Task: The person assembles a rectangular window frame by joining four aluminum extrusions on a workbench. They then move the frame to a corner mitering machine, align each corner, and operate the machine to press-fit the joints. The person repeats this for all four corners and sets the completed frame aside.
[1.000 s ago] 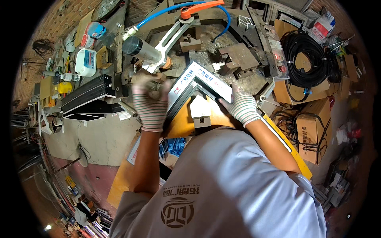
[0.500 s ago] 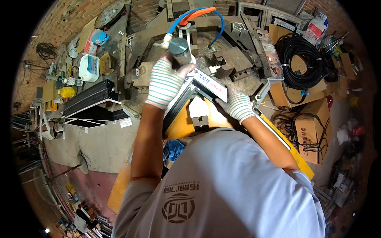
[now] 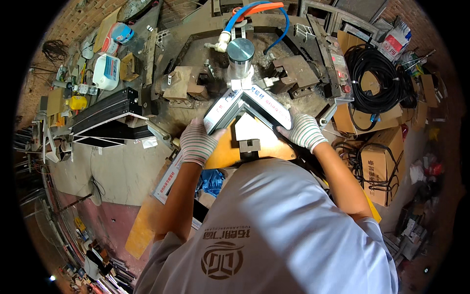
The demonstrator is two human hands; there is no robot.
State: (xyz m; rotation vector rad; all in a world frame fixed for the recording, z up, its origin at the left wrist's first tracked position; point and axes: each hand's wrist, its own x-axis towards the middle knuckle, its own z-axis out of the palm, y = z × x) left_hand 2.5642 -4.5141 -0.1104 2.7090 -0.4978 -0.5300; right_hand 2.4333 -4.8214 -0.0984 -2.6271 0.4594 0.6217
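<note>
A dark metal frame with white labelled film (image 3: 274, 108) lies with its corner pointing away from me. That corner sits under an upright silver cylinder (image 3: 241, 55) on the machine. My left hand (image 3: 198, 141), in a white glove with green stripes, is wrapped round the left frame bar. My right hand (image 3: 305, 130), gloved alike, grips the right bar, thumb toward the inner side. A white pointed block (image 3: 246, 128) stands inside the corner above an orange-yellow plate (image 3: 221, 148). A labelled bar (image 3: 169, 179) shows beyond my left forearm.
Heavy metal jaw blocks (image 3: 184, 84) flank the cylinder. A blue hose (image 3: 254, 8) loops behind it. At left lie black profiles (image 3: 110, 113) and a white jug (image 3: 106, 71). At right are a red-button control box (image 3: 341, 73), coiled black hose (image 3: 352, 83) and a cardboard carton (image 3: 381, 166).
My left hand has come off the cylinder and down to the left frame bar, uncovering the frame corner. My right hand stays on the right bar. The view has shifted slightly.
</note>
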